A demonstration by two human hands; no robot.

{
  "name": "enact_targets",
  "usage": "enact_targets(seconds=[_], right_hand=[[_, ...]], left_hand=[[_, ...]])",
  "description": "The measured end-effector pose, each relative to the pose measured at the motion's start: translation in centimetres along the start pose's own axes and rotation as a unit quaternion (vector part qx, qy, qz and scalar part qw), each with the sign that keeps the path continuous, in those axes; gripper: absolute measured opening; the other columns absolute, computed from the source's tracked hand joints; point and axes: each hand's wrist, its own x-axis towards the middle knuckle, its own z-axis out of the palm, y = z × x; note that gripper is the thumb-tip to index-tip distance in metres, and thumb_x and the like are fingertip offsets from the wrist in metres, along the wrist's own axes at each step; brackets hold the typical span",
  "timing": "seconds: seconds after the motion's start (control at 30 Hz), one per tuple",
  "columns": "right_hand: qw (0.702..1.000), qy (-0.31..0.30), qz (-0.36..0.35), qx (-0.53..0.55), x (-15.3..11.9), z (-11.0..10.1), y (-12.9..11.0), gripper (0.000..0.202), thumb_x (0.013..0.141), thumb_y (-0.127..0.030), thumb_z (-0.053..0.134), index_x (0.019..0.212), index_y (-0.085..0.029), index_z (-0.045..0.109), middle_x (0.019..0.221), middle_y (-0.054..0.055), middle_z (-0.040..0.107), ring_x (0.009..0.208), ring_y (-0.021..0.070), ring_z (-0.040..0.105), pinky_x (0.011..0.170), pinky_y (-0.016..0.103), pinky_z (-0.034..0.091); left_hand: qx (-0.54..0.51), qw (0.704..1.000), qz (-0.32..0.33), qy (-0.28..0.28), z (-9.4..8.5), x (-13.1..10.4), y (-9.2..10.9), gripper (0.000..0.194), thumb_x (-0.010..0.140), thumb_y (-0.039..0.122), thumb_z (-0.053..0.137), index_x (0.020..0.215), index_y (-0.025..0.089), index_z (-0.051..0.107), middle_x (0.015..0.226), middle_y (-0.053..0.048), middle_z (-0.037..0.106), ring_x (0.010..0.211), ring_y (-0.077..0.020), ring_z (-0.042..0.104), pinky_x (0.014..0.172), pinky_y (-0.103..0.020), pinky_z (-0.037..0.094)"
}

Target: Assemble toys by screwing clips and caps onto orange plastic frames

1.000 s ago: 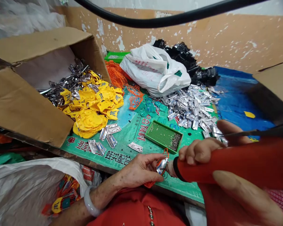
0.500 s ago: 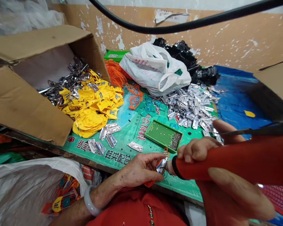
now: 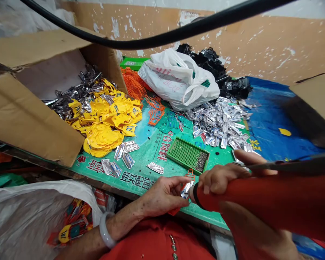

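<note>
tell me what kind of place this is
Probably a small workshop, judging by the heaped yellow parts, the pile of silvery metal pieces and the red tool gripped in the right hand.

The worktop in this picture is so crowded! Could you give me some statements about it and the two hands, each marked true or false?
1. The left hand holds a silvery plate. True.
2. The right hand holds a cup. False: it grips a red tool.
3. Yellow parts are heaped at the opening of a cardboard box. True.
4. The pale bracelet is on the right wrist. False: it is on the left.
5. The white bag lies nearer the person than the perforated green tray. False: it lies farther away.
</note>
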Motion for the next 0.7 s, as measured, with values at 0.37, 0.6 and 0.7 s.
enact_targets(seconds=[0.37, 0.6, 0.7], right_hand=[[1.000, 0.008, 0.003, -0.028, 0.0, 0.6, 0.7, 0.048, 0.077, -0.027, 0.071, 0.118, -0.033, 0.046, 0.074, -0.005, 0.061, 0.067, 0.0145, 0.059, 0.070, 0.032, 0.049], [0.997, 0.011, 0.025, -0.069, 0.3, 0.7, 0.7, 0.045, 0.076, -0.031, 0.072, 0.114, -0.031, 0.046, 0.072, -0.005, 0.061, 0.070, 0.0167, 0.059, 0.082, 0.039, 0.047], [0.998, 0.013, 0.024, -0.048, 0.1, 0.4, 0.8, 0.049, 0.076, -0.029, 0.071, 0.118, -0.033, 0.046, 0.074, -0.005, 0.060, 0.070, 0.0171, 0.059, 0.079, 0.039, 0.049]], left_hand=[[0.047, 0.997, 0.043, 0.042, 0.5, 0.1, 0.1, 0.024, 0.065, 0.025, 0.071, 0.086, 0.014, 0.066, 0.065, 0.005, 0.049, 0.055, -0.0075, 0.040, 0.051, -0.022, 0.028], [0.082, 0.992, 0.061, 0.072, 0.2, 0.3, -1.0, 0.050, 0.065, 0.022, 0.070, 0.114, 0.017, 0.062, 0.063, 0.005, 0.052, 0.054, -0.0096, 0.047, 0.051, -0.021, 0.033], [0.117, 0.987, 0.065, 0.086, 0.0, 0.1, -1.0, 0.067, 0.062, 0.017, 0.068, 0.127, 0.015, 0.052, 0.062, 0.008, 0.050, 0.052, -0.0089, 0.046, 0.049, -0.020, 0.034]])
